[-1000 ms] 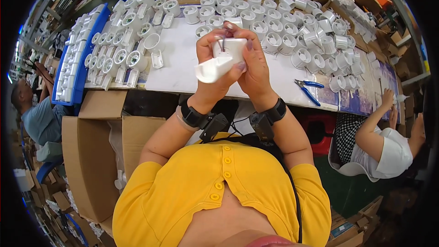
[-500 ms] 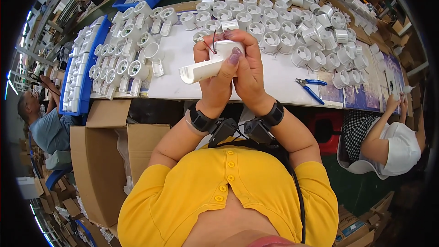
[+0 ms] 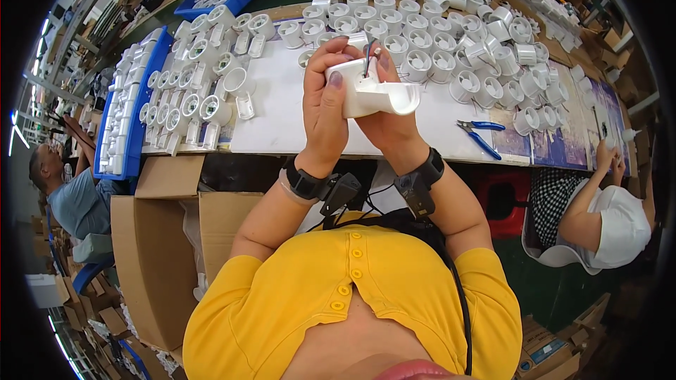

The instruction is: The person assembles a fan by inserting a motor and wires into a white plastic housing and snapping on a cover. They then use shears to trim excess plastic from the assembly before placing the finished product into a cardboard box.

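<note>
Fitting (image 3: 370,91) turned rightward (wires half-hidden), both hands gripping

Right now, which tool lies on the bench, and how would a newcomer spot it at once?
Start at the long white bench crowded with white plastic housings. Follow its near edge to the right of the two hands, left hand and right hand, which hold one white housing. There lie the pliers: blue-handled, flat, the only coloured tool among white parts.
</note>
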`<state>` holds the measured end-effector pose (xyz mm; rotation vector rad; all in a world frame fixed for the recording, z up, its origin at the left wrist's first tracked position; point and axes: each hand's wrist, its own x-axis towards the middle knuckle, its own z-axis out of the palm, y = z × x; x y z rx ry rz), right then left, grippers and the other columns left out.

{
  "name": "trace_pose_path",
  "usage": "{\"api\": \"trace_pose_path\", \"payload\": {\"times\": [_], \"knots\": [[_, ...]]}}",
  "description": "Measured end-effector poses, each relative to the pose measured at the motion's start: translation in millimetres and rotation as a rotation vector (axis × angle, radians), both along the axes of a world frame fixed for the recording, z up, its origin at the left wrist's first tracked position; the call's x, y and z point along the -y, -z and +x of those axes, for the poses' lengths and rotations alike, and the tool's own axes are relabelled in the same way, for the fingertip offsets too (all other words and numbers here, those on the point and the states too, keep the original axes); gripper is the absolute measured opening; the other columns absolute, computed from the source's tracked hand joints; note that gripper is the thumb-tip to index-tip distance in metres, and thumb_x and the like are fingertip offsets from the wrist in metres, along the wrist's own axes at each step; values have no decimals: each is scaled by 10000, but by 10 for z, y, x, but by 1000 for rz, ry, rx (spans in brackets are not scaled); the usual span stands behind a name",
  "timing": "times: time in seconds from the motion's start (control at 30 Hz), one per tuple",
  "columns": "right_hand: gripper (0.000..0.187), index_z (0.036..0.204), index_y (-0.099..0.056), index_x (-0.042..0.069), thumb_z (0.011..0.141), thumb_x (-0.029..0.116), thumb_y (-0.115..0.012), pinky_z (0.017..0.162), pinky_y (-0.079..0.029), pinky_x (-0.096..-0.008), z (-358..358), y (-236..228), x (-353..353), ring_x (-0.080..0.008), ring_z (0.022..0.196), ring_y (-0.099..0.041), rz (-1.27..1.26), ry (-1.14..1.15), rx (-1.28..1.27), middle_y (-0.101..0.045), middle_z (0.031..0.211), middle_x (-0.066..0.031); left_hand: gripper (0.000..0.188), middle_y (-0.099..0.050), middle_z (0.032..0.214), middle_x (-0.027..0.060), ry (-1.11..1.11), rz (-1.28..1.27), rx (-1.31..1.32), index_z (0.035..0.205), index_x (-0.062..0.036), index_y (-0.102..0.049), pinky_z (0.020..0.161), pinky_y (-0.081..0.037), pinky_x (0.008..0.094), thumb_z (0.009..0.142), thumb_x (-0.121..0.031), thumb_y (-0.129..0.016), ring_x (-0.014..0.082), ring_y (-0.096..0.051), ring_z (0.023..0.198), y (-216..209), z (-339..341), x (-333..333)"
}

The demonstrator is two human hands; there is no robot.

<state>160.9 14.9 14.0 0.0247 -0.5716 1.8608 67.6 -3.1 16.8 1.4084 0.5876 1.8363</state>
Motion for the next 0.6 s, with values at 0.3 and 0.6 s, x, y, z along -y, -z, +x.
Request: {"api": "trace_pose_path", "payload": {"times": [0.3, 0.6], "knots": [[221, 1106, -480, 111, 953, 270, -490, 923, -452, -328, -155, 84, 66, -189, 1072, -533, 24, 42, -36, -549, 1127, -73, 230, -397, 1304, 133, -52, 84, 26, 1109, -32, -467, 1031, -319, 375, 929, -169, -423, 221, -415, 1196, 37, -20, 59], [219, 1088, -500, 106, 970, 275, -426, 911, -446, -319, 49, -83, -110, -182, 1039, -544, -116, -147, -153, -574, 1069, -67, 501, -420, 1282, 155, -280, 190, -387, 1205, -39, -394, 998, -343, 394, 787, -112, -660, 286, -475, 1104, -46, -10, -11]]}}
